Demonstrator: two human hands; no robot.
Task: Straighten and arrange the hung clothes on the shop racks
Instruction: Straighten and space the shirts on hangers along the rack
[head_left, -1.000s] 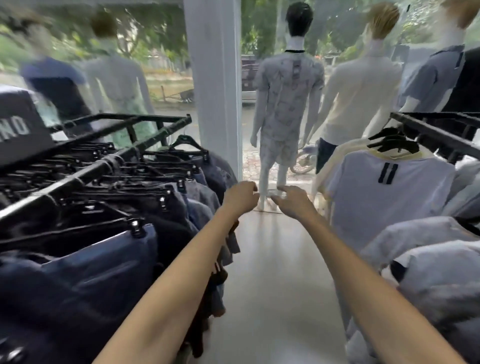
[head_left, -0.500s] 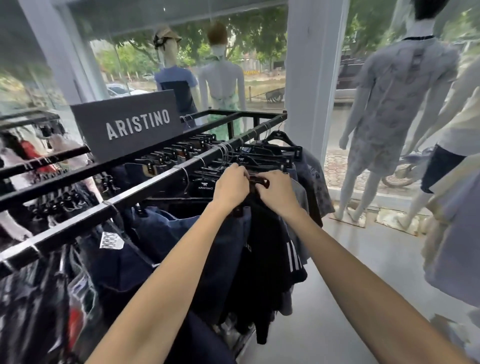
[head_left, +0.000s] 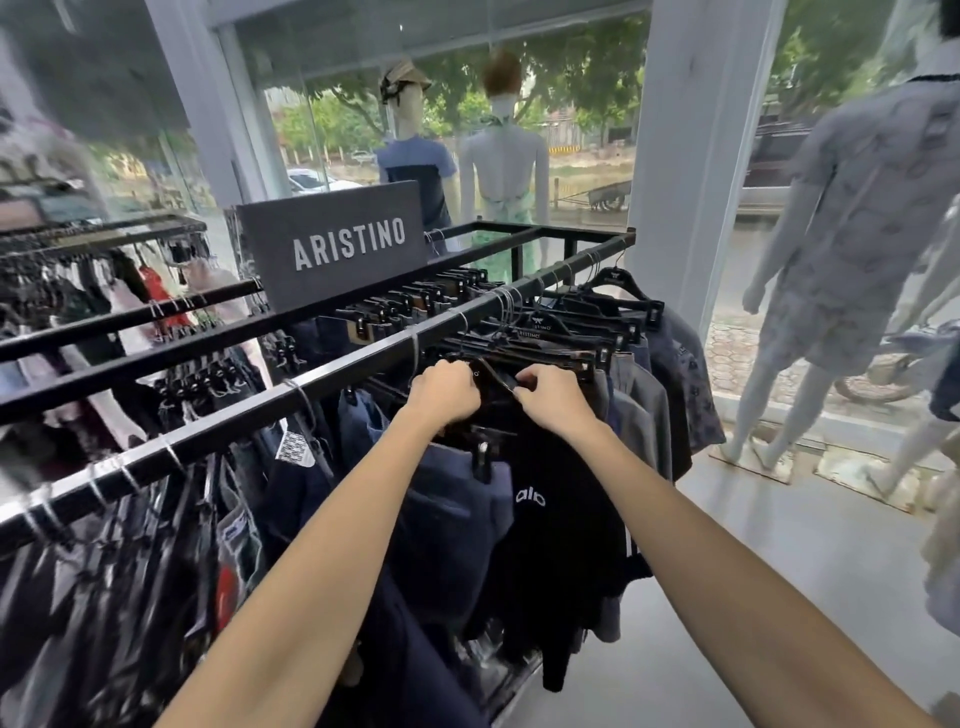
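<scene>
**Hands both gripping one black hanger at the rack rail**

Left hand (head_left: 444, 392) is curled down over the left end of a black clip hanger (head_left: 496, 375), knuckles up, grasping it. Right hand (head_left: 553, 397) is just beside it, fingers and thumb pinching the right part of the same hanger. The hands are near each other but not touching, with a short bit of hanger showing between them. Both forearms reach in from the near edge.

The hanger carries a black garment (head_left: 566, 540) with white "alo" lettering and white stripes on its right side, hanging below the hands. The hanger's hook is hidden, so I cannot tell if it sits on the rail. Just left of it, navy shorts (head_left: 452, 525) hang on their own clip hanger, touching the black garment.

Black rail (head_left: 311, 387) runs from near left to far right, with the hands on its right side about midway along. Farther along is a row of black hangers (head_left: 561, 332), some printed ARISTINO, with grey and blue clothes (head_left: 670, 374) under them. The near-left clothes are dark and blurred.

Grey ARISTINO sign (head_left: 337, 244) stands on the rack top, far left of the hands. Second rack (head_left: 104, 239) at far left holds mixed colours. Two far mannequins stand at the glass: blue-top mannequin (head_left: 415, 166) and pale mannequin (head_left: 501, 166). White pillar (head_left: 691, 156) is right of them, patterned-outfit mannequin (head_left: 841, 249) is far right, and grey floor (head_left: 779, 571) is on the right
</scene>
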